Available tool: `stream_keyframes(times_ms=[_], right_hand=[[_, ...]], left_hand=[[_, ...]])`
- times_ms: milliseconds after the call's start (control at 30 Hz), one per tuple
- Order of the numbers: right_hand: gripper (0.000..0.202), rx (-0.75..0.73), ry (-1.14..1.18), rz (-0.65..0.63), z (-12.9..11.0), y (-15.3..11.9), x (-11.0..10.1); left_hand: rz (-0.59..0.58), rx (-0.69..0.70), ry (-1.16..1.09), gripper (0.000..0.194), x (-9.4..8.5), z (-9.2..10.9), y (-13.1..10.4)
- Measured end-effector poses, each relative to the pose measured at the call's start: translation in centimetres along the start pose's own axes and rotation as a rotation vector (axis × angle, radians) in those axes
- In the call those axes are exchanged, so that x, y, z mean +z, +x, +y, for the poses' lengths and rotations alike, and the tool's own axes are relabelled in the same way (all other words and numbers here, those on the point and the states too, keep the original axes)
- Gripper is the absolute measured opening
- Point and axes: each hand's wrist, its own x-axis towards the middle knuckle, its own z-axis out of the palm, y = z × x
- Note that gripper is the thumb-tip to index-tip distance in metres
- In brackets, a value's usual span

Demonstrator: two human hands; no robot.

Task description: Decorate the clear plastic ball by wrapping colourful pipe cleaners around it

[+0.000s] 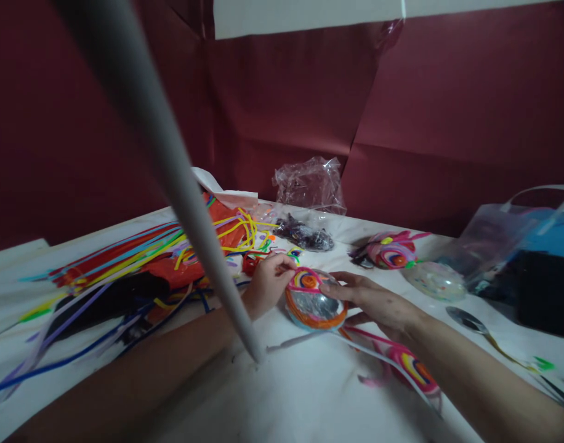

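A round clear piece (315,306) with an orange fuzzy rim and a pink, yellow and orange coiled eye shape stands between my hands. My left hand (273,278) pinches the pink edge at its upper left. Around its right side my right hand (372,299) curls, thumb on the front and fingers behind. Pink and white strands trail from it to the lower right. Another pink eye-patterned piece (414,369) lies partly behind my right forearm.
A grey pole (189,184) crosses the view at left. Colourful pipe cleaners (125,258) spread left. Behind are a clear plastic bag (310,184), dark bundle (305,234) and pink decorated piece (393,251). A black box (545,293) and silver disc (467,320) sit right.
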Motion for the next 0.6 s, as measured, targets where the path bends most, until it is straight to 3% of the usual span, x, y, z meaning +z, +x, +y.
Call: stream_keyframes(times_ms=[300, 367, 467, 600], right_hand=[[0.093, 0.020, -0.026, 0.041, -0.5, -0.4, 0.2], [0.092, 0.024, -0.033, 0.036, -0.6, -0.4, 0.2], [0.088, 0.027, -0.050, 0.019, -0.6, -0.2, 0.2], [0.086, 0.015, -0.059, 0.005, -0.5, -0.1, 0.0]], left_hand=[[-0.079, 0.240, 0.455, 0.026, -0.3, 3.6, -1.4], [-0.141, 0.315, 0.658, 0.039, -0.1, 4.3, -1.8], [-0.169, 0.406, 0.904, 0.035, 0.4, 4.7, -2.4], [-0.199, 0.547, 0.810, 0.028, 1.0, 4.0, -2.7]])
